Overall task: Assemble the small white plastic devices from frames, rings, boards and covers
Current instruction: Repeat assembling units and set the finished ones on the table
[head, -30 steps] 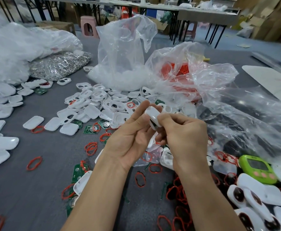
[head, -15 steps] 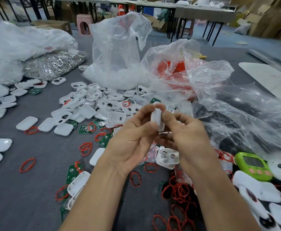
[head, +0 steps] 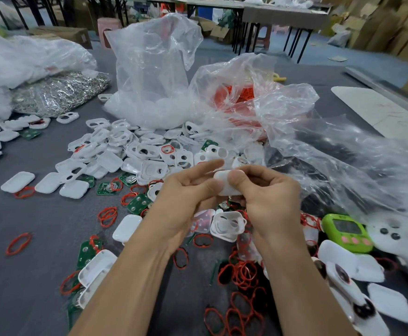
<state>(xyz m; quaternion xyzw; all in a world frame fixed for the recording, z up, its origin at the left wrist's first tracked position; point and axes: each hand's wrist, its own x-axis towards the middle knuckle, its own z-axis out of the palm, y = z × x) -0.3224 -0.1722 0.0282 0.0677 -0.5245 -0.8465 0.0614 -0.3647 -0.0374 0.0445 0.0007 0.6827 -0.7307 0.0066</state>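
Observation:
A small white plastic device (head: 225, 184) is held above the table between both hands. My right hand (head: 268, 200) grips it with thumb on top and fingers curled beneath. My left hand (head: 186, 197) presses its thumb against the device's left end, with the index finger stretched out above it. Below the hands lie a white frame (head: 228, 225), red rings (head: 245, 272) and green boards (head: 138, 202). A heap of white frames and covers (head: 135, 154) spreads behind the hands.
Clear plastic bags (head: 154, 69) stand behind the heap, one holding red rings (head: 236, 93). A green timer (head: 347, 232) and finished white devices (head: 358, 287) lie at right. White covers (head: 17, 181) and a silver bag (head: 57, 93) are at left on the grey table (head: 28, 287).
The device has turned from standing on edge to lying flatter between my hands. My left index finger has straightened out above it. The view has shifted slightly.

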